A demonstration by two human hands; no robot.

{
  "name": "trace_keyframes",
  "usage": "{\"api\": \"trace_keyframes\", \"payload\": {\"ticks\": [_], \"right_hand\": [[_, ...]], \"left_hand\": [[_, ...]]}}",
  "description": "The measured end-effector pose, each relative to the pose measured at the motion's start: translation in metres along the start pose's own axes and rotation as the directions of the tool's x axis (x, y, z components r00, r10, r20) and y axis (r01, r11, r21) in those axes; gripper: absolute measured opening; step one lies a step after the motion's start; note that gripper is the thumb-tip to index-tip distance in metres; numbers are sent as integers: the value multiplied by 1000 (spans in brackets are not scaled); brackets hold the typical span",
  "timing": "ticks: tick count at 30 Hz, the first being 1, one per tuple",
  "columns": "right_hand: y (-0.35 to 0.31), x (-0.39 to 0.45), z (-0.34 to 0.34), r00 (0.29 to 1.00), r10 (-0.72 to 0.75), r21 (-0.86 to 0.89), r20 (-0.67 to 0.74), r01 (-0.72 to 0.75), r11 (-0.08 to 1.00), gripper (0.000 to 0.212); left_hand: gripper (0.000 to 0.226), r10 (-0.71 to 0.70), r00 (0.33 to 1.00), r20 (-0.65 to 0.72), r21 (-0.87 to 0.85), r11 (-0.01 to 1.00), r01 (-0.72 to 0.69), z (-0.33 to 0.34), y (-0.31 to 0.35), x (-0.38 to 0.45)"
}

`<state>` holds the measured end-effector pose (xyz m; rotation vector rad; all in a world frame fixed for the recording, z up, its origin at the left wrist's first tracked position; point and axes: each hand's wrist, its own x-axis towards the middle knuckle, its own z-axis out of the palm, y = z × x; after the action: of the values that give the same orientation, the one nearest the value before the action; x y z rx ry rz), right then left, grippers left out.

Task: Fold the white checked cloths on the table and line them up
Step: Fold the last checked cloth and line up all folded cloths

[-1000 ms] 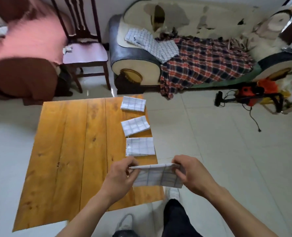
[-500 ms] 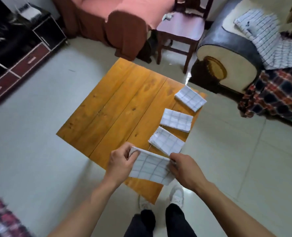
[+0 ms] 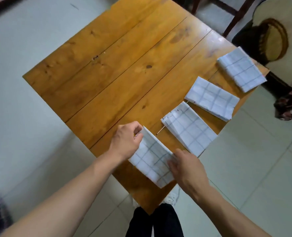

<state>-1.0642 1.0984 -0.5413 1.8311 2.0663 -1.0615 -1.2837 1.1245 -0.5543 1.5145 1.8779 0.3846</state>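
A folded white checked cloth (image 3: 152, 159) lies on the near corner of the wooden table (image 3: 118, 71). My left hand (image 3: 126, 141) pinches its far left corner. My right hand (image 3: 186, 166) rests flat on its right end, fingers spread over the fabric. Three more folded checked cloths lie in a row along the table's right edge: the nearest folded cloth (image 3: 189, 129), the middle folded cloth (image 3: 212, 98) and the far folded cloth (image 3: 241, 69).
A dark wooden chair (image 3: 234, 12) and a sofa arm (image 3: 275, 41) stand beyond the table's far right corner. A plaid blanket (image 3: 290, 103) hangs at the right edge. My legs and shoes are below the near corner, on pale floor tiles.
The cloth held up in the air has come down onto the table's near corner. My right hand went from pinching it to lying flat on it. The camera tilted down.
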Motion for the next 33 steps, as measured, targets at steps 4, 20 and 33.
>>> {"api": "trace_keyframes", "payload": {"ticks": [4,20,33], "right_hand": [[3,9,20,994,-70,-260,-79,47,965,44],[16,43,28,887,-461,-517,35,411,751,59],[35,60,1,672,-660,-393,335,736,551,74]], "left_hand": [[9,16,1000,-19,42,999,-15,29,-21,21],[42,-8,982,-187,158,987,38,54,-21,-60],[70,-441,868,-228,96,877,471,115,47,-89]]}}
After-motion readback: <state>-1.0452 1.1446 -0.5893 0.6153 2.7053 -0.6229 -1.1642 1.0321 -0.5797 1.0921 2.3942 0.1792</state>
